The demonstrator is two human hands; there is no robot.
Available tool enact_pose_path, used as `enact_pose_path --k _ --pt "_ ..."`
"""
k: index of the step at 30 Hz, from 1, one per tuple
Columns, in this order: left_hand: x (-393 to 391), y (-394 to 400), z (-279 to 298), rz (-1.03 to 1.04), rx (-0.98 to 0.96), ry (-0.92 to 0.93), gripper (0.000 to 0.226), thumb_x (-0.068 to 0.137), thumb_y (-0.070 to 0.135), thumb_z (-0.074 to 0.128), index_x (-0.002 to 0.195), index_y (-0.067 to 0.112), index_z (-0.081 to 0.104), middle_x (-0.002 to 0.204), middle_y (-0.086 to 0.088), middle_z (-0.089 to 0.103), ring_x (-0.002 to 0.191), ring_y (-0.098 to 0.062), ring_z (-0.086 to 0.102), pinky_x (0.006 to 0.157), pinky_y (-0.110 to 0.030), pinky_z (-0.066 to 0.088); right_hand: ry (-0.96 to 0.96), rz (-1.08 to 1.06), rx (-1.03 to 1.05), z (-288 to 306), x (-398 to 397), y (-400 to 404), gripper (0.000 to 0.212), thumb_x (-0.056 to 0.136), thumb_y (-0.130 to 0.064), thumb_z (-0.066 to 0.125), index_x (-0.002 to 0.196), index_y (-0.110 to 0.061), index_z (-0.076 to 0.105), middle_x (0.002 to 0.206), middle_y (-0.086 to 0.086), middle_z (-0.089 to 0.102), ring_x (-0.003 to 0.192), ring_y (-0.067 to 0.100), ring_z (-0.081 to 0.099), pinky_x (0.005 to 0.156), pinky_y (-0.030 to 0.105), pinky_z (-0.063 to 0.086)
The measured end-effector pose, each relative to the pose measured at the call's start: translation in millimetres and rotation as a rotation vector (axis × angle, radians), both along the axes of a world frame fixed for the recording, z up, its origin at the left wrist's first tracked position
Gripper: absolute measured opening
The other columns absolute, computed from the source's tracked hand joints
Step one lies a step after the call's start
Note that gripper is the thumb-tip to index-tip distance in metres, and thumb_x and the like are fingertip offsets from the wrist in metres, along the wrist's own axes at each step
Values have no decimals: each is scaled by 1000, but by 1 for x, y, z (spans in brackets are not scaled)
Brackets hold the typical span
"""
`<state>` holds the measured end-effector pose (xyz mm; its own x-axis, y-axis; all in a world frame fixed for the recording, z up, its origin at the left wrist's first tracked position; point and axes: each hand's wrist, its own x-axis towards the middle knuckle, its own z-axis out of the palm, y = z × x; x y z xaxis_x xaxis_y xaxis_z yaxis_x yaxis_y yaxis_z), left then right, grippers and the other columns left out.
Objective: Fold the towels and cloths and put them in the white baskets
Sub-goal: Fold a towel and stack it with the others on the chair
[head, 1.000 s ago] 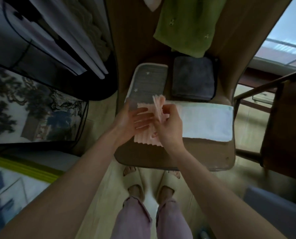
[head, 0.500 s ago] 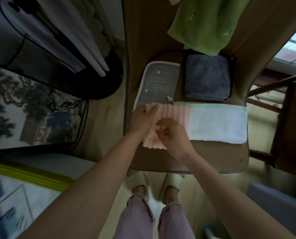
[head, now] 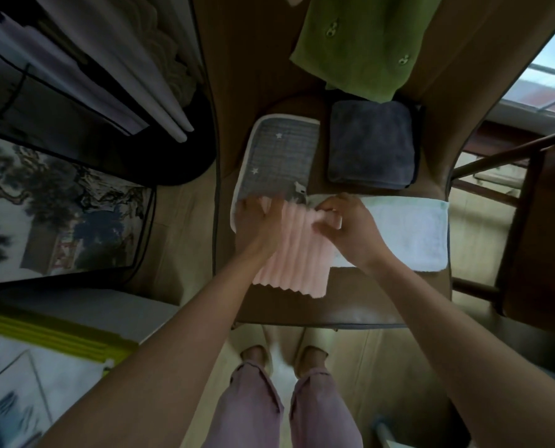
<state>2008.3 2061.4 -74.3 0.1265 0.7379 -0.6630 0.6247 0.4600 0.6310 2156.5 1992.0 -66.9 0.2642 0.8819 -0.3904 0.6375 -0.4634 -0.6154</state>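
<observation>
Brown wooden chair seat (head: pixel 360 305), ribbed pink cloth (head: pixel 297 253) flat under my left hand (head: pixel 260 227), fingers spread, my right hand (head: pixel 347 227) pinching its far right corner

One head-worn wide-angle view looks steeply down from above the person, close over a brown chair seat (head: pixel 350 305) at frame centre; both forearms enter from the lower corners, feet show at bottom centre.

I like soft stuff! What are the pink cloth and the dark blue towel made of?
Pink cloth: looks like soft ribbed fleece or microfibre, judging by its raised stripes. Dark blue towel: probably plush microfibre, thick, matt and fuzzy. Neither is certain from looks alone.
</observation>
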Motion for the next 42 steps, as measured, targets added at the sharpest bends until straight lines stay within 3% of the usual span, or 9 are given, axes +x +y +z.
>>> enact_pose_path --k 2,5,8,12,18,26,36,40,42 --pt "10 -1 1 15 -5 58 90 77 80 33 136 14 46 130 -4 54 118 -21 53 102 -43 43 -64 69 83 -3 -4 0 19 83 -10 72 102 -8 70 106 7 61 101 23 52 78 23 33" --pt "19 -1 -3 -63 20 106 50 93 62 41 86 16 59 90 0 61 88 -18 60 86 -34 48 -120 195 242 -7 -8 -3 14 75 -1 75 85 -10 71 92 6 64 86 24 54 71 30 44" --pt "19 -2 -3 -79 107 65 46 101 42 40 63 18 51 69 -2 55 70 -16 54 70 -32 42 -174 252 324 -4 -6 -12 9 80 -9 72 86 -14 68 92 1 64 90 20 54 79 25 36" --pt "14 -10 2 -59 244 -72 44 105 29 34 67 15 50 66 -1 53 63 -12 50 64 -32 38 -227 296 408 3 -3 -32 16 84 -18 70 99 -13 66 97 1 66 95 21 55 88 28 34" --pt "16 -5 19 -124 347 -178 40 105 25 35 67 22 46 62 7 46 56 1 44 56 -19 33 -69 52 316 23 10 -45 51 79 -45 66 120 -15 56 116 0 57 109 15 44 90 25 30" --pt "22 -5 30 -161 305 -184 37 105 28 36 72 18 51 64 4 48 57 1 45 56 -18 32 124 125 133 36 30 -45 37 81 -31 74 113 -23 56 138 -3 46 125 13 41 100 28 35" --pt "17 -9 30 -169 332 -146 39 105 28 35 69 22 48 63 5 48 54 3 45 54 -14 33 123 303 -14 34 34 -36 32 89 -41 64 109 -16 67 101 -4 60 91 18 58 79 31 46" --pt "18 -10 28 -150 400 -47 41 106 27 31 68 24 45 66 9 47 60 2 45 58 -17 33 215 153 31 44 42 -36 24 91 -38 64 82 -15 63 75 -1 61 66 11 56 61 27 45" --pt "29 -9 29 -86 385 -7 39 106 28 29 72 21 48 70 10 49 65 1 46 64 -24 34 316 4 23 48 41 -33 29 90 -36 65 84 -8 61 74 1 59 65 11 56 57 24 42"
